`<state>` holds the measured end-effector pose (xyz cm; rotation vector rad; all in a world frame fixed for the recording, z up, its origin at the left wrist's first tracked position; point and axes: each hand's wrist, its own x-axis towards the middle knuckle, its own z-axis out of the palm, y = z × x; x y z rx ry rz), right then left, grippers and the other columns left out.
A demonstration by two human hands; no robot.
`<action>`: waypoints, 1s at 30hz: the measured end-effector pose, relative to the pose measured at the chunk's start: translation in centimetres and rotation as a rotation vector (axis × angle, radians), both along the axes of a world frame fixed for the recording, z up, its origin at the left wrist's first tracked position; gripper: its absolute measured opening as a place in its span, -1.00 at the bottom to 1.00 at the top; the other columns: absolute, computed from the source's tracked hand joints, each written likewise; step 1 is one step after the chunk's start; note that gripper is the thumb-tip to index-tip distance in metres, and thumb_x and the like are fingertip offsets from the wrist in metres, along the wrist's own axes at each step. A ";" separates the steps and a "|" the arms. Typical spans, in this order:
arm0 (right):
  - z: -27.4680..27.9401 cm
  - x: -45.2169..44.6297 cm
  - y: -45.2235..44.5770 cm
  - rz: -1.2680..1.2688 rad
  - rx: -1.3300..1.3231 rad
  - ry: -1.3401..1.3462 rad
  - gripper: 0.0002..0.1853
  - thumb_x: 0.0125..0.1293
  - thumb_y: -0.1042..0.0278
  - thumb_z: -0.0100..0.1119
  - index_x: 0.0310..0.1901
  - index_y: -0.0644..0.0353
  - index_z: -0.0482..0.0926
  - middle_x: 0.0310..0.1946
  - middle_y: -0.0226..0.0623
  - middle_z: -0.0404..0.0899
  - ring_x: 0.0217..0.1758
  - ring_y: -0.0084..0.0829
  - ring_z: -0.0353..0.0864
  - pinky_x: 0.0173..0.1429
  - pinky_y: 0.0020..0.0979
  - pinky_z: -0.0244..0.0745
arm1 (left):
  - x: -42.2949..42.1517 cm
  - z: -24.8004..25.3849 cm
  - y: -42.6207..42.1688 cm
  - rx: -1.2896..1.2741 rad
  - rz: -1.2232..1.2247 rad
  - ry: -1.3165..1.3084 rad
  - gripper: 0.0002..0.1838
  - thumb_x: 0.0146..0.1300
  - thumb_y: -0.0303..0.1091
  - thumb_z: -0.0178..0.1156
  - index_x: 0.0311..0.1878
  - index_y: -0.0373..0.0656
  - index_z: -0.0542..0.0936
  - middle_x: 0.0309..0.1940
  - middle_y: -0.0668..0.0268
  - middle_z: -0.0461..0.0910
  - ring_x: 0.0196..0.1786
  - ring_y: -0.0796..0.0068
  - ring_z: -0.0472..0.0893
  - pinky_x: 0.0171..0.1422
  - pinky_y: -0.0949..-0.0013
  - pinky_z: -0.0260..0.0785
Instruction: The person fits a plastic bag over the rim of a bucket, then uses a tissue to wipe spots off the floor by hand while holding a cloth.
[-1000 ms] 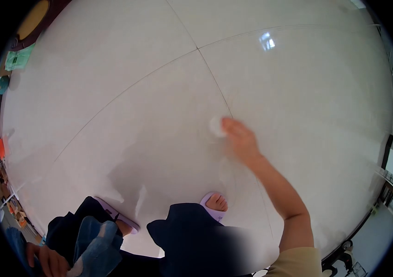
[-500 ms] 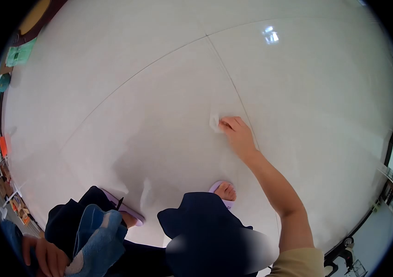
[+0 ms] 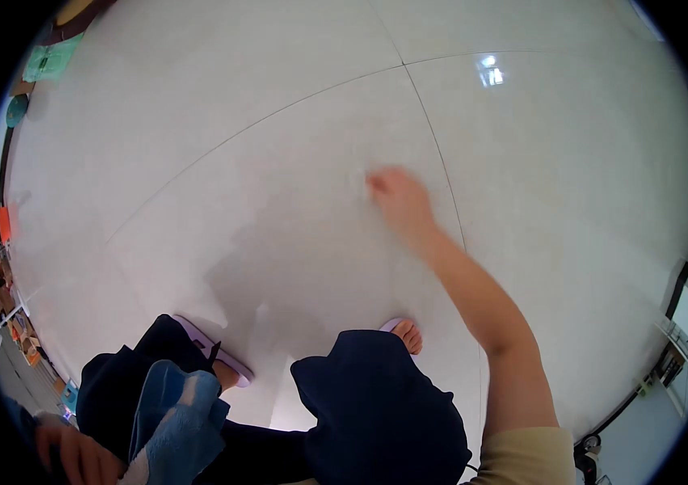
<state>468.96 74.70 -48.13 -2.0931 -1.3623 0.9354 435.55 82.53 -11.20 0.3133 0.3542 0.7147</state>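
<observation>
**Reaching out over pale floor tiles (image 3: 295, 121) with a whitish scrap (image 3: 359, 168) pinched in the right hand (image 3: 399, 196)**

In the head view, looking down on glossy tiles past bent knees in dark trousers (image 3: 384, 404). Stretching the right arm forward, bare below a tan sleeve (image 3: 525, 454), to a spot well ahead of the feet and just to the left of a thin dark tile joint (image 3: 438, 149). Bringing the right fingers together at their tips, though blurred. Seen very faintly there: the whitish scrap, nearly lost against the tile. Cannot make out its full outline, nor tell whether touching the floor or just above it.

Well apart from the right hand, at the lower left, bending the fingers of the left hand (image 3: 81, 454) just beside a blue cloth (image 3: 178, 428) with a paler band, bunched up in front of the left knee. Cannot tell whether gripping the cloth or only lying against it.

Wearing lilac slippers (image 3: 202, 346), set apart on the tiles, with bare toes (image 3: 410, 335) showing at the right one. Visible between feet and right hand: a soft grey shadow (image 3: 259, 267). Visible farther off: a bright reflection (image 3: 489, 71) at upper right and, along the left edge, a green packet (image 3: 51, 58) and an orange piece (image 3: 4, 224).
</observation>
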 end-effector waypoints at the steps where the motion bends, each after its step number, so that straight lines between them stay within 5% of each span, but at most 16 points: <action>1: 0.3 -1.4 -2.8 0.114 -0.009 0.029 -0.78 0.19 0.22 0.05 -0.23 0.12 0.58 -0.25 -0.22 0.52 -0.11 -0.21 0.50 -0.01 -0.27 0.39 | 0.4 -0.1 0.0 -0.031 -0.006 -0.024 -0.84 -0.02 -0.54 0.31 -0.37 -0.11 0.54 -0.80 0.27 0.42 -0.84 0.53 0.38 -0.82 0.50 0.17; 5: 1.3 -0.3 -2.0 0.182 0.112 -0.040 -0.82 0.20 0.27 0.00 -0.30 0.11 0.58 -0.26 -0.25 0.53 -0.12 -0.25 0.49 -0.04 -0.24 0.39 | 0.4 -1.0 0.4 -0.013 -0.020 -0.098 -0.84 -0.01 -0.55 0.31 -0.36 -0.12 0.55 -0.80 0.28 0.42 -0.83 0.53 0.39 -0.82 0.50 0.18; 8: -1.1 6.2 7.9 -0.163 0.554 -0.362 -0.85 0.14 0.44 0.00 -0.35 0.14 0.59 -0.28 -0.29 0.54 -0.08 -0.28 0.44 -0.06 -0.32 0.40 | 0.2 -0.9 0.1 0.003 -0.023 -0.137 -0.84 -0.01 -0.55 0.31 -0.36 -0.12 0.55 -0.80 0.28 0.42 -0.83 0.53 0.39 -0.81 0.50 0.18; 12: -2.3 7.8 15.0 -0.264 0.596 -0.400 -0.82 0.15 0.45 0.00 -0.26 0.16 0.61 -0.20 -0.24 0.53 -0.04 -0.23 0.44 -0.01 -0.30 0.40 | -0.2 0.3 -0.4 0.009 -0.013 -0.106 -0.83 -0.01 -0.56 0.31 -0.35 -0.14 0.55 -0.79 0.28 0.42 -0.82 0.53 0.40 -0.81 0.50 0.19; 14: -1.5 4.0 14.6 -0.154 0.394 -0.032 -0.78 0.18 0.40 0.01 -0.16 0.17 0.57 -0.13 -0.19 0.52 0.02 -0.17 0.44 0.04 -0.25 0.38 | -0.4 0.3 -0.3 0.015 0.013 -0.045 -0.82 -0.02 -0.56 0.32 -0.34 -0.15 0.56 -0.78 0.28 0.42 -0.82 0.53 0.40 -0.81 0.50 0.19; 16: -0.2 0.2 10.7 -0.044 0.222 0.067 -0.73 0.22 0.31 0.01 -0.08 0.18 0.53 -0.08 -0.17 0.51 0.05 -0.13 0.43 0.08 -0.21 0.35 | -0.1 -0.5 0.1 0.060 -0.032 -0.132 -0.79 -0.05 -0.56 0.35 -0.33 -0.14 0.56 -0.77 0.28 0.42 -0.81 0.53 0.41 -0.80 0.50 0.19; 20: -1.7 -1.8 -1.6 0.391 0.400 -0.378 -0.75 0.20 0.35 0.04 -0.08 0.14 0.53 -0.02 -0.32 0.48 0.01 -0.29 0.47 0.01 -0.33 0.43 | -0.4 -0.5 -0.1 0.023 -0.011 -0.086 -0.77 -0.08 -0.57 0.37 -0.32 -0.15 0.56 -0.77 0.27 0.42 -0.81 0.54 0.40 -0.81 0.50 0.19; 22: 0.0 -0.9 -6.6 0.064 0.044 -0.022 -0.76 0.19 0.40 0.07 -0.09 0.13 0.53 -0.06 -0.32 0.49 -0.01 -0.29 0.48 -0.03 -0.35 0.46 | -0.1 -0.9 -0.1 0.034 -0.021 -0.119 -0.76 -0.09 -0.57 0.37 -0.31 -0.16 0.56 -0.77 0.27 0.42 -0.81 0.53 0.40 -0.80 0.50 0.19; 23: 1.7 1.0 -8.7 0.073 0.065 -0.277 -0.80 0.24 0.33 0.07 -0.13 0.16 0.54 -0.12 -0.28 0.49 -0.06 -0.31 0.49 -0.04 -0.40 0.45 | 0.1 -1.0 0.0 0.018 -0.034 -0.124 -0.76 -0.09 -0.57 0.37 -0.31 -0.16 0.56 -0.77 0.27 0.42 -0.81 0.53 0.40 -0.80 0.50 0.19; 25: 1.6 6.1 -14.0 -0.652 0.290 -0.081 -0.75 0.32 0.22 -0.01 -0.18 0.21 0.55 -0.19 -0.23 0.47 -0.11 -0.34 0.45 -0.03 -0.41 0.38 | 0.6 -0.9 0.0 0.024 -0.047 -0.135 -0.72 -0.11 -0.56 0.39 -0.29 -0.18 0.55 -0.77 0.26 0.42 -0.80 0.54 0.41 -0.81 0.52 0.17; 28: 1.3 14.0 -25.5 -0.816 0.038 -0.802 -0.79 0.25 0.41 -0.04 -0.21 0.34 0.52 -0.19 -0.16 0.45 -0.12 -0.23 0.45 -0.04 -0.37 0.39 | 1.2 -0.6 -0.7 -0.001 0.007 -0.194 -0.68 -0.13 -0.55 0.41 -0.26 -0.17 0.55 -0.74 0.24 0.44 -0.79 0.53 0.42 -0.80 0.51 0.16; 30: -3.3 15.8 -32.9 -1.065 -0.062 -0.718 -0.79 0.25 0.41 -0.06 -0.23 0.35 0.52 -0.19 -0.14 0.45 -0.13 -0.22 0.45 -0.06 -0.33 0.39 | 2.1 -0.7 -0.6 -0.009 -0.043 -0.254 -0.66 -0.14 -0.54 0.42 -0.25 -0.17 0.54 -0.72 0.24 0.44 -0.78 0.53 0.43 -0.80 0.52 0.15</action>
